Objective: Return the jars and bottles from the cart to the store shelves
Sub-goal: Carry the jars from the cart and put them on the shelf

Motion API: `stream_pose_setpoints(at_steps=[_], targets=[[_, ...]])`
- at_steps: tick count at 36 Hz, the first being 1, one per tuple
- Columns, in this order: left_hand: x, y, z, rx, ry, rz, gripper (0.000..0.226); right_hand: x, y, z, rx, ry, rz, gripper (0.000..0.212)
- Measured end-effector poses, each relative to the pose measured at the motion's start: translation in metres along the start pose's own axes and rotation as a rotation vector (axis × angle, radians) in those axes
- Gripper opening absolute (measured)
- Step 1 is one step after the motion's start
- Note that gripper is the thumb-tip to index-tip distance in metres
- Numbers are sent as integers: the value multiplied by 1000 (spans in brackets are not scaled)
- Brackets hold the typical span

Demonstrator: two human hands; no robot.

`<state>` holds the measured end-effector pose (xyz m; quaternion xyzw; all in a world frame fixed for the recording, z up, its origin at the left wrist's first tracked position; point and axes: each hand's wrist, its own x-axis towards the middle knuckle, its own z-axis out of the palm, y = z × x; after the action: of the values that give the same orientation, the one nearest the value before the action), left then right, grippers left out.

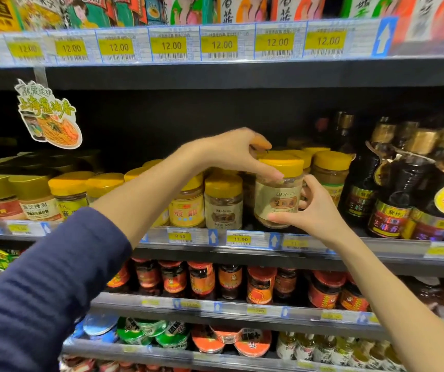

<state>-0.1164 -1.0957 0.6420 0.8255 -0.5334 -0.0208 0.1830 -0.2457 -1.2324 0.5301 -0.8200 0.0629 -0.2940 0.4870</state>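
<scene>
A yellow-lidded sesame paste jar (278,194) with a beige label stands at the front edge of the middle shelf (392,247). My left hand (238,151) comes over from the left and grips the jar's lid and upper side. My right hand (313,210) holds the jar's lower right side, thumb across the bottom of the label. A matching jar (223,201) stands just to its left and another yellow-lidded jar (331,170) behind to the right. The cart is out of view.
Dark soy sauce bottles (392,189) crowd the shelf to the right. More yellow and gold-lidded jars (70,193) line the left. A noodle promo tag (48,116) hangs from the upper shelf. Red-labelled chilli jars (202,280) and bowl noodles (145,332) fill lower shelves.
</scene>
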Motion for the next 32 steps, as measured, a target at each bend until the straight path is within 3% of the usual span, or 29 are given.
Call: stream_pose_setpoints(at_steps=[7,15,23,27,32], targets=[[20,14,-3,175,-105,-1,82,1,3,2,-7,-11,12,79],[24,14,0,120,-94,-1,71,1,7,-1,-16,-25,-5,74],[27,11,4,124,-97,-18,74,-6,9,-9,-54,-133,30,81],[28,5,4,138,-104,-35,76,-19,14,-17,-172,-109,50,98],[28,-3,10,165,-114,-60,81,-39,16,-22,-412,-105,-18,80]])
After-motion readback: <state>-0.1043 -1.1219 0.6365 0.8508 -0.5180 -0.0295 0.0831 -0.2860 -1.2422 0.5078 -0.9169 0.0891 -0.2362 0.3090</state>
